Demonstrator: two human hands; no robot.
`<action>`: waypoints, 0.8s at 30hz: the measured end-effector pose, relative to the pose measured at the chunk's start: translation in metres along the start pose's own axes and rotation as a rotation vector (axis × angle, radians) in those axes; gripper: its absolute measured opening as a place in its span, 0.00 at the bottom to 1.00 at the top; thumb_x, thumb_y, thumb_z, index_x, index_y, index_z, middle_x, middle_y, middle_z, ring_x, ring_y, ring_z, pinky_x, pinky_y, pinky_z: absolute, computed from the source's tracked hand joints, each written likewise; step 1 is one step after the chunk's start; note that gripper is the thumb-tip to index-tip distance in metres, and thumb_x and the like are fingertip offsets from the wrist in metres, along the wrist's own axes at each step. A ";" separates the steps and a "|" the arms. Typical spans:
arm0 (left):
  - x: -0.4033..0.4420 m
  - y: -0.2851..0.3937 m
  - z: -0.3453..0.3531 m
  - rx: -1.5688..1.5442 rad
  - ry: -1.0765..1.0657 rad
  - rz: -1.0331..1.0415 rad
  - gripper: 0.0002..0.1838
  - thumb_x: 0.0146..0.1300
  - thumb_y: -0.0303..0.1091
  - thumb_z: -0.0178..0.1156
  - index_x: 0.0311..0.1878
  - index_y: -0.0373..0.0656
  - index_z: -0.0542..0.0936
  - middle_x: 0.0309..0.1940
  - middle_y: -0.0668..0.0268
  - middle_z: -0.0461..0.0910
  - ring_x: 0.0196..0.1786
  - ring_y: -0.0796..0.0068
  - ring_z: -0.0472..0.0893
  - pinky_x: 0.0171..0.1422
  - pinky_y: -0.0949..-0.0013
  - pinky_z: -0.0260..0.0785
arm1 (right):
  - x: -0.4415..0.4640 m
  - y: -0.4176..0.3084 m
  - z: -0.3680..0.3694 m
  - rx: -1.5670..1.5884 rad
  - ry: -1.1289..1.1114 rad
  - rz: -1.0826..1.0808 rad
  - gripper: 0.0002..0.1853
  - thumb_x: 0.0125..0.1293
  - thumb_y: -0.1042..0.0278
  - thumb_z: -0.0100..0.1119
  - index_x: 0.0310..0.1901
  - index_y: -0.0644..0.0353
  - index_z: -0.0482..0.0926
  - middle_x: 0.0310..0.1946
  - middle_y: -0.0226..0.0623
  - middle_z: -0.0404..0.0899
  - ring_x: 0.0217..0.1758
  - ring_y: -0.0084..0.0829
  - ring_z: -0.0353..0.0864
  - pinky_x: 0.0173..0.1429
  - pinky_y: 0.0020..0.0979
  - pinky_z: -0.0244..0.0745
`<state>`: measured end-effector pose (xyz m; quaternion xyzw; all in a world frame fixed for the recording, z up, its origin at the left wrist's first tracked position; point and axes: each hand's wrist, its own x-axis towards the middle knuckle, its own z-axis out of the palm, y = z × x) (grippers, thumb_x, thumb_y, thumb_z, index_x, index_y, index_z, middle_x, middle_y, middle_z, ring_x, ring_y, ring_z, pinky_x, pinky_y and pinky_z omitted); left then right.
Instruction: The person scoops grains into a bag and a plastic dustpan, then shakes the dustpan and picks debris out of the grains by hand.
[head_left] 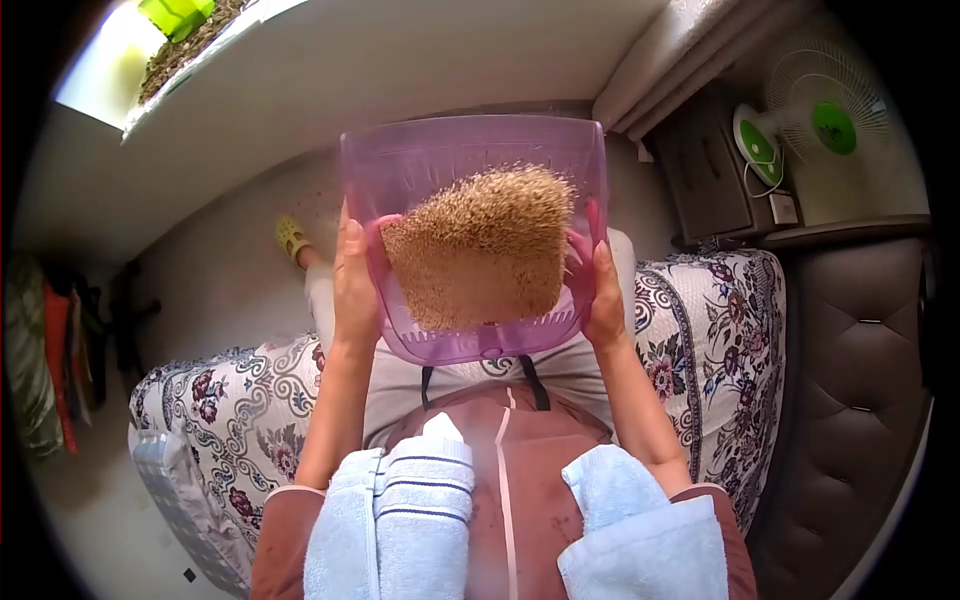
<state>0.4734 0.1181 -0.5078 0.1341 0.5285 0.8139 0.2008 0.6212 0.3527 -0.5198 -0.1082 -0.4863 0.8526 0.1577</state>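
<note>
A see-through purple plastic tub (pixel 470 135) is held up in front of my body, over my lap. My left hand (pixel 357 280) grips its left side, thumb up along the wall. On the opposite side my right hand (pixel 604 300) is closed around the right wall. Inside is a mass of small tan grains or pellets (pixel 480 240), whose exact kind I cannot make out. They look blurred and heaped, with loose bits scattered at the upper edge. Comb-like slots show near the tub's front edge.
I sit on a bed with a flowered cover (pixel 710 340). A dark padded headboard (pixel 850 400) stands at right, near a nightstand (pixel 700 165) and a white-and-green fan (pixel 830 125). Upper left, a ledge holds brown loose material (pixel 195 50) and a green container (pixel 175 15). Light blue towels (pixel 425 510) cover my shoulders.
</note>
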 end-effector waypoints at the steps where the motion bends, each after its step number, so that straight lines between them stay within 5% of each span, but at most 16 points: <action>1: -0.002 -0.006 -0.002 0.001 0.013 -0.032 0.31 0.77 0.53 0.34 0.78 0.54 0.47 0.54 0.54 0.74 0.56 0.65 0.76 0.62 0.62 0.68 | -0.007 0.006 -0.001 -0.022 0.045 0.022 0.30 0.78 0.55 0.37 0.75 0.61 0.51 0.72 0.39 0.59 0.72 0.33 0.61 0.75 0.33 0.54; 5: -0.008 -0.017 -0.002 -0.054 0.064 -0.166 0.29 0.77 0.52 0.35 0.77 0.57 0.49 0.54 0.53 0.73 0.57 0.63 0.76 0.61 0.60 0.70 | -0.010 0.009 -0.008 -0.143 0.220 0.148 0.29 0.78 0.55 0.37 0.74 0.62 0.53 0.71 0.37 0.60 0.72 0.31 0.62 0.74 0.30 0.55; 8: -0.014 -0.005 0.001 -0.203 0.151 -0.272 0.29 0.77 0.54 0.35 0.77 0.62 0.49 0.55 0.52 0.73 0.58 0.61 0.75 0.62 0.58 0.70 | 0.002 -0.035 0.026 -0.210 0.132 0.096 0.29 0.78 0.55 0.40 0.73 0.66 0.56 0.71 0.37 0.61 0.73 0.27 0.59 0.75 0.27 0.52; 12: -0.021 0.034 0.016 -0.350 0.015 0.072 0.30 0.77 0.53 0.35 0.78 0.61 0.44 0.55 0.56 0.75 0.58 0.62 0.75 0.65 0.59 0.67 | -0.002 -0.081 0.066 -0.374 -0.053 -0.166 0.29 0.78 0.56 0.39 0.73 0.63 0.55 0.69 0.39 0.63 0.72 0.28 0.61 0.74 0.29 0.54; 15: -0.007 0.016 0.002 -0.095 0.003 0.109 0.31 0.76 0.55 0.36 0.78 0.58 0.47 0.56 0.54 0.74 0.59 0.62 0.75 0.65 0.58 0.66 | 0.005 -0.017 0.015 -0.044 -0.010 -0.093 0.28 0.78 0.56 0.38 0.74 0.61 0.53 0.68 0.41 0.64 0.71 0.30 0.64 0.73 0.31 0.58; 21: -0.011 -0.021 -0.005 -0.052 0.080 -0.184 0.31 0.77 0.53 0.36 0.78 0.56 0.48 0.58 0.53 0.71 0.58 0.63 0.74 0.63 0.59 0.69 | -0.009 0.018 -0.017 -0.083 0.194 0.207 0.29 0.78 0.52 0.36 0.75 0.55 0.52 0.65 0.37 0.68 0.66 0.30 0.68 0.70 0.31 0.61; 24: -0.013 -0.033 -0.011 -0.176 0.115 -0.229 0.33 0.75 0.55 0.39 0.78 0.58 0.47 0.61 0.52 0.69 0.61 0.60 0.73 0.66 0.59 0.68 | 0.000 -0.008 0.001 -0.247 0.146 0.155 0.29 0.78 0.53 0.38 0.75 0.54 0.54 0.70 0.34 0.64 0.70 0.28 0.64 0.72 0.30 0.59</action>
